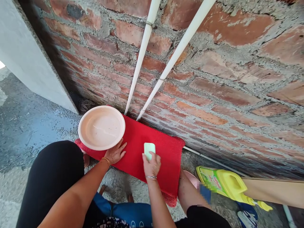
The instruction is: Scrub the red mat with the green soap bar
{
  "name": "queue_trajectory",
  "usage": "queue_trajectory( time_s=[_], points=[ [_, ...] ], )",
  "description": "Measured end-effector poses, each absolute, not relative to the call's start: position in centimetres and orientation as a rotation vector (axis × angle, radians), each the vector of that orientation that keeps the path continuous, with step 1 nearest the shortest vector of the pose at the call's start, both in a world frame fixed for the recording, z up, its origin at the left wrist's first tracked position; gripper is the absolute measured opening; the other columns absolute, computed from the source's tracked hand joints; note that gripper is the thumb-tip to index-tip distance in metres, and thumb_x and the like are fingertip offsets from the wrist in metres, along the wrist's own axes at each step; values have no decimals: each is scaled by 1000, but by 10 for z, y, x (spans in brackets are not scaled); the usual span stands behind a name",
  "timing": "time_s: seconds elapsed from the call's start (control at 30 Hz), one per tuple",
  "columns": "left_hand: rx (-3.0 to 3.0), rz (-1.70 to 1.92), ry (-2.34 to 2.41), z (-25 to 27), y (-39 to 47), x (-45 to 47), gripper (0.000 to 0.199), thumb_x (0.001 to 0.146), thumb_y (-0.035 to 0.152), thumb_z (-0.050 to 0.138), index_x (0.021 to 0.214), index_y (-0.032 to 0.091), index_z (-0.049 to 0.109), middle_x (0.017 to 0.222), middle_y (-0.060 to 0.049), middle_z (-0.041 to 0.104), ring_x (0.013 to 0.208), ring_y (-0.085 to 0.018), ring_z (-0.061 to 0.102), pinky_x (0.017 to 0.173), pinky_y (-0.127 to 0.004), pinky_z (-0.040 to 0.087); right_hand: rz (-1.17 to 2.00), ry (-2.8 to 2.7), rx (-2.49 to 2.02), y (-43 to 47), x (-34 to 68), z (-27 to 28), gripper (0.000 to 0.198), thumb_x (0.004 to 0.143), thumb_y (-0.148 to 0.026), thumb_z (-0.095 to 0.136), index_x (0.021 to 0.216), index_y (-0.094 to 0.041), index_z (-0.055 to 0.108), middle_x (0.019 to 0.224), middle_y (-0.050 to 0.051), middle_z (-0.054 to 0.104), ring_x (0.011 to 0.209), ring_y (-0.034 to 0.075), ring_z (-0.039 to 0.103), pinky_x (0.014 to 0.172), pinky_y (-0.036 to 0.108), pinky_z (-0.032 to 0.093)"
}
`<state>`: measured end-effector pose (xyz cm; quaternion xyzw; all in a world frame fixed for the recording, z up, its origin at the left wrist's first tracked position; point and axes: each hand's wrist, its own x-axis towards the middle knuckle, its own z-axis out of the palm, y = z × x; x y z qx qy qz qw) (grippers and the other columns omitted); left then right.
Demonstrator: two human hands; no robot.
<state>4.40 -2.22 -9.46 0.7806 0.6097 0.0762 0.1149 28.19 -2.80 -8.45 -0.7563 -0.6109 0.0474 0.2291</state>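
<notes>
The pale green bar [149, 148] is gripped between thumb and fingers of the right hand [153, 165], over the red cloth [167, 155], its long axis pointed away from the wrist and across the cloth's length. The left hand [116, 152], loosely spread and holding nothing, is rested farther off, by the basin [102, 126].

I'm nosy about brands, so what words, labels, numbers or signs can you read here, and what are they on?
"E", apparently twice, each in a rounded outline: on the blue item at the bottom edge, partly cut off.
Yellow jug: its label has lettering, too blurred to read.
Slipper: white script-like marks, not readable.
Green bar: no lettering visible.
</notes>
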Motion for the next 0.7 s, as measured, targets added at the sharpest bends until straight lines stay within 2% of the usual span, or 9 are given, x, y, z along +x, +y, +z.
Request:
queue_trajectory(
  time_s=[0.1, 0.2, 0.43, 0.7],
  points=[
    [2306, 218, 1797, -95, -22, 44, 50, 93, 43, 42, 141, 29, 47, 154, -5, 36, 137, -26, 39, 115, -42, 31, 251, -1968, -1908, -16, 232, -80, 29, 81, -44, 60, 101, -23, 65, 99, 7, 56, 91, 22, 50, 79, 32, 35],
    [2332, 214, 1791, -96, -22, 43, 50, 93, 43, 41, 141, 28, 46, 153, -6, 37, 137, -26, 40, 114, -43, 33, 277, -2016, -1913, -14, 229, -82, 27, 80, -41, 62, 101, -25, 65, 99, 6, 56, 92, 21, 51, 77, 31, 33],
    [2320, 253, 1781, -99, -22, 44, 51, 93, 43, 43, 141, 28, 47, 154, -5, 36, 137, -26, 39, 115, -42, 32, 74, -1486, -2304, -21, 309, -91, 42, 78, -53, 59, 100, -18, 65, 86, 9, 57, 82, 25, 51, 67, 32, 33],
    [2343, 234, 1793, -101, -22, 44, 51, 93, 44, 41, 141, 27, 46, 154, -7, 37, 137, -26, 39, 114, -43, 33, 273, -1943, -1938, 11, 217, -77, 27, 79, -42, 63, 99, -24, 67, 97, 6, 59, 89, 21, 53, 75, 30, 34]
  ],
)
